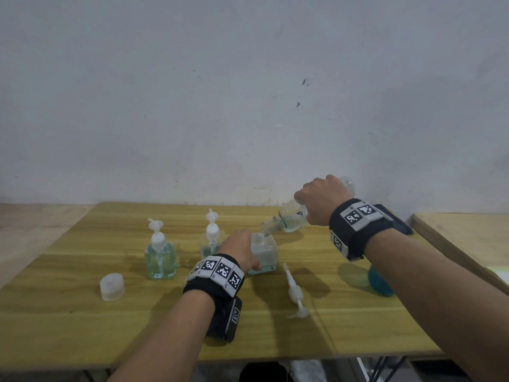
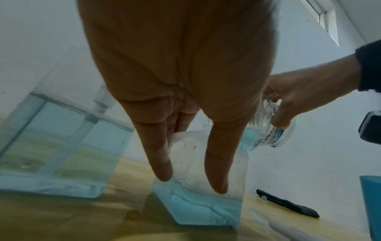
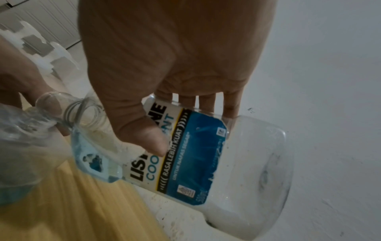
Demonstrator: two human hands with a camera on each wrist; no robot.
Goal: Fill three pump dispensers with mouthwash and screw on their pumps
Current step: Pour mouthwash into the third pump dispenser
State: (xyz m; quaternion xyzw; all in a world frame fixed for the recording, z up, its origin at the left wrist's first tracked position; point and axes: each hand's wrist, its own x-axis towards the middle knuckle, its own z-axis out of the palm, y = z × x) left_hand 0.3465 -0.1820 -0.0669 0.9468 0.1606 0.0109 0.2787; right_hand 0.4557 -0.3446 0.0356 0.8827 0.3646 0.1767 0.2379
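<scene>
My left hand (image 1: 242, 252) grips a square clear dispenser (image 1: 264, 255) without a pump, thumb and fingers on its sides (image 2: 193, 184). A shallow layer of blue mouthwash lies at the bottom of the dispenser (image 2: 202, 205). My right hand (image 1: 322, 199) holds the mouthwash bottle (image 1: 292, 219) tilted, its open mouth at the dispenser's neck. The labelled bottle (image 3: 195, 163) is nearly empty, with the liquid pooled near its shoulder. A loose white pump (image 1: 294, 292) lies on the table in front of the dispenser.
Two dispensers with pumps on, one (image 1: 160, 255) fuller than the other (image 1: 211, 241), stand to the left. A white cap (image 1: 111, 286) sits near the left front. A blue cup (image 1: 381, 282) stands under my right forearm, and a black object (image 2: 288, 203) lies behind it. The wall is close behind.
</scene>
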